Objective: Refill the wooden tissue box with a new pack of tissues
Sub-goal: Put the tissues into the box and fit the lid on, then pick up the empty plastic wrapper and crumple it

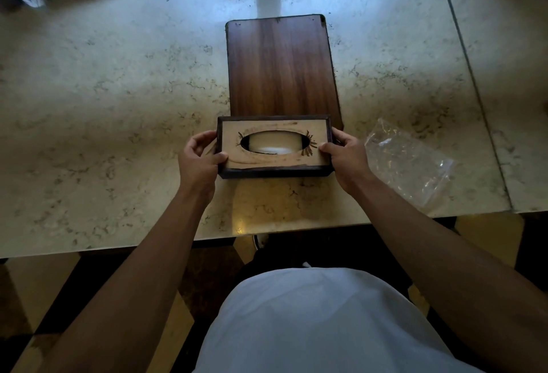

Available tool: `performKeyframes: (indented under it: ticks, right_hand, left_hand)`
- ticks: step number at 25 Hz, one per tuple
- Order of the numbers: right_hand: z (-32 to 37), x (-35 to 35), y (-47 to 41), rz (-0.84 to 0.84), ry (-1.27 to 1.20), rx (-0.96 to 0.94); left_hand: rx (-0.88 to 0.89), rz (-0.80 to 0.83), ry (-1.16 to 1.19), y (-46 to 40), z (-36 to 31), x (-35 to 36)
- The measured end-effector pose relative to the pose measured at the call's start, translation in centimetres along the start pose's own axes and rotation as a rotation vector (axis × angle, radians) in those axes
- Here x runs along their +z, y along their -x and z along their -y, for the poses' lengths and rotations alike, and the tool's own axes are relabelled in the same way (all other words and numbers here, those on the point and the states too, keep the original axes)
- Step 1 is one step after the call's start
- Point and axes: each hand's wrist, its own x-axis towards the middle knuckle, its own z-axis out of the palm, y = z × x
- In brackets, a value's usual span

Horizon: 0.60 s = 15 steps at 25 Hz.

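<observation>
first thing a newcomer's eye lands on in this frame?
The wooden tissue box, held at mid-table between the left hand and right hand, with white tissue showing through its oval slot. Next, the dark wooden panel lying flat behind it, and the crumpled clear plastic wrapper to the right.

Single head-worn wide-angle view, looking forward and steeply down from above the near edge of the beige marble desk (118, 112); close range, near edge and right corner in frame.
</observation>
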Motion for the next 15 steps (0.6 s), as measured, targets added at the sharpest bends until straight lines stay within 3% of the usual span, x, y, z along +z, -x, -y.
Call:
performKeyframes:
  ticks: [15]
  right_hand:
    - [-1.2, 0.1, 0.6, -0.029, 0.112, -0.069]
  left_hand:
    - [-0.003, -0.013, -0.002, 0.7, 1.9, 0.0]
